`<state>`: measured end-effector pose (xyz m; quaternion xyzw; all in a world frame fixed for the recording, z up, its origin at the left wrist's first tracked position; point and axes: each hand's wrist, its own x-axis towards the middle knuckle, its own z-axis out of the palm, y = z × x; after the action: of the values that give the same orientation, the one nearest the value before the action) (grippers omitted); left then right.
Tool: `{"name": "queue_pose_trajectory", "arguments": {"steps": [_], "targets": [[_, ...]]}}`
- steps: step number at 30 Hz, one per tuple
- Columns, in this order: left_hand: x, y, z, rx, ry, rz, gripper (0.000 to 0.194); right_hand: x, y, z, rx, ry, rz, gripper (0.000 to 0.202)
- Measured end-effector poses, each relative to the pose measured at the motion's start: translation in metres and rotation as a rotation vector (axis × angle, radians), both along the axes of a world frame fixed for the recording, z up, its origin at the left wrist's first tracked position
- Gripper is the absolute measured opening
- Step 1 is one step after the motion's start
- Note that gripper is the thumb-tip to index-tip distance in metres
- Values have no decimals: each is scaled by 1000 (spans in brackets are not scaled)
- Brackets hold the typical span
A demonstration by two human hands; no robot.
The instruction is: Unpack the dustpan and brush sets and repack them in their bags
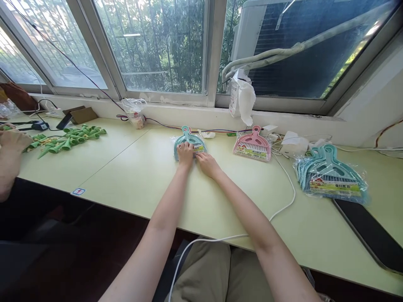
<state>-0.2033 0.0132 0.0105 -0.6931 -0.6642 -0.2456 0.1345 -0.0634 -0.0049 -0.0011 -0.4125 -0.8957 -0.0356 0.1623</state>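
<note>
A teal mini dustpan and brush set in a clear bag lies flat on the table in front of me, its handle toward the window. My left hand is over its left and middle part, fingers curled down onto the bag. At the lower right edge, my right hand grips the bag with fingers drawn together. Both hands cover much of the brush and the printed label. To the right lies a pink dustpan and brush set, also bagged and apart from my hands.
Bagged teal dustpan sets are stacked at right, beside a black phone. A white cable crosses the table and hangs over its front edge. At left, another person's hand is near green cone-shaped pieces.
</note>
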Motion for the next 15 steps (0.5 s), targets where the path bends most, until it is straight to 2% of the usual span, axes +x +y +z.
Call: {"name": "queue_pose_trajectory", "arguments": {"steps": [3,8,15], "targets": [[1,-3,3,8,23,22,23,-5,4,-2,-36,52,46,49],[4,-5,6,-117,34,-8,30,-9,4,2,-155,152,-20,52],[34,-14,6,-160,39,41,37,-9,8,-1,-159,109,-68,50]]}}
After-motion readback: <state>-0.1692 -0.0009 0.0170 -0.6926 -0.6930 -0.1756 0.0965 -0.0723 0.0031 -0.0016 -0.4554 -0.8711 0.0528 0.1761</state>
